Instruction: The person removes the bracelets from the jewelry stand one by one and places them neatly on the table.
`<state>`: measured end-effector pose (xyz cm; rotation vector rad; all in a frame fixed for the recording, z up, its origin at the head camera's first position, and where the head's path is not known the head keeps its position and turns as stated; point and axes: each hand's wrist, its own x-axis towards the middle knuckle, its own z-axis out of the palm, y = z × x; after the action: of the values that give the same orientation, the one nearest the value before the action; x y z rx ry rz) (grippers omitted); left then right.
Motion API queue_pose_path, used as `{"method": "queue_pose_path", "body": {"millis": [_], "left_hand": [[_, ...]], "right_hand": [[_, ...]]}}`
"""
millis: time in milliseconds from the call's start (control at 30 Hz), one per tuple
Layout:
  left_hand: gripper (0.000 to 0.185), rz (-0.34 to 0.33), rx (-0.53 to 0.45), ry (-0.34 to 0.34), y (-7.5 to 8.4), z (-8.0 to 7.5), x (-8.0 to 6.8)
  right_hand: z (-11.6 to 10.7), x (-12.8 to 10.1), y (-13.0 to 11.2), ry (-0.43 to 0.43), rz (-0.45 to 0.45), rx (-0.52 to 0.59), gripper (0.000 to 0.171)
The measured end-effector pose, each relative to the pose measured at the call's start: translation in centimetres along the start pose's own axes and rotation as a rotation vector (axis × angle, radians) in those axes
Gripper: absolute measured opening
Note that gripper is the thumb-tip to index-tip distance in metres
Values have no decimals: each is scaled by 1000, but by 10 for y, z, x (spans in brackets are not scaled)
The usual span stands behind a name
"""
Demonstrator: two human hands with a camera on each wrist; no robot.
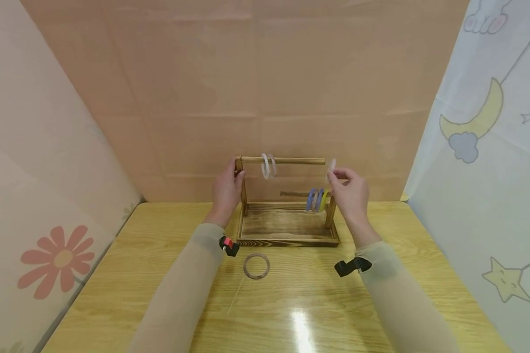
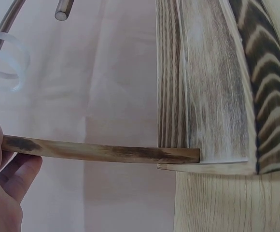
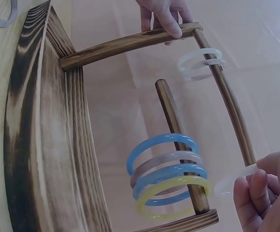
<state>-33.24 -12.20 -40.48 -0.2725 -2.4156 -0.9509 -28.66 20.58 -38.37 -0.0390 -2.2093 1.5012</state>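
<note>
Step in hand: L hand point(image 1: 226, 189) grips wooden rack point(image 1: 287, 235) at left post; R hand point(image 1: 350, 192) pinches white bangle point(image 1: 331, 166) at free end of top rod point(image 1: 287, 160). Next move, prob.: align bangle hole w/ rod tip, slide toward two hung bangles point(image 1: 268, 165).

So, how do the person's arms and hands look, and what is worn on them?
Both arms are covered by long, close-fitting beige sleeves that end at the wrists. The left hand and the right hand are bare, with no gloves or rings visible. A small black device with a red part sits at the left wrist, and a black clip-like device sits at the right wrist. No cables show.
</note>
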Motion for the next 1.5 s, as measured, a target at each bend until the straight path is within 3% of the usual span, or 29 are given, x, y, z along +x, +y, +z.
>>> {"method": "queue_pose_path", "body": {"millis": [267, 900, 1500], "left_hand": [[30, 10, 25, -1, -1, 0, -1], [28, 26, 31, 6, -3, -2, -3], [27, 38, 34, 6, -1, -4, -3]], "right_hand": [[-8, -14, -1, 10, 63, 65, 39], [-18, -48, -14, 4, 50, 164, 30], [-9, -86, -13, -192, 103, 167, 36]]}}
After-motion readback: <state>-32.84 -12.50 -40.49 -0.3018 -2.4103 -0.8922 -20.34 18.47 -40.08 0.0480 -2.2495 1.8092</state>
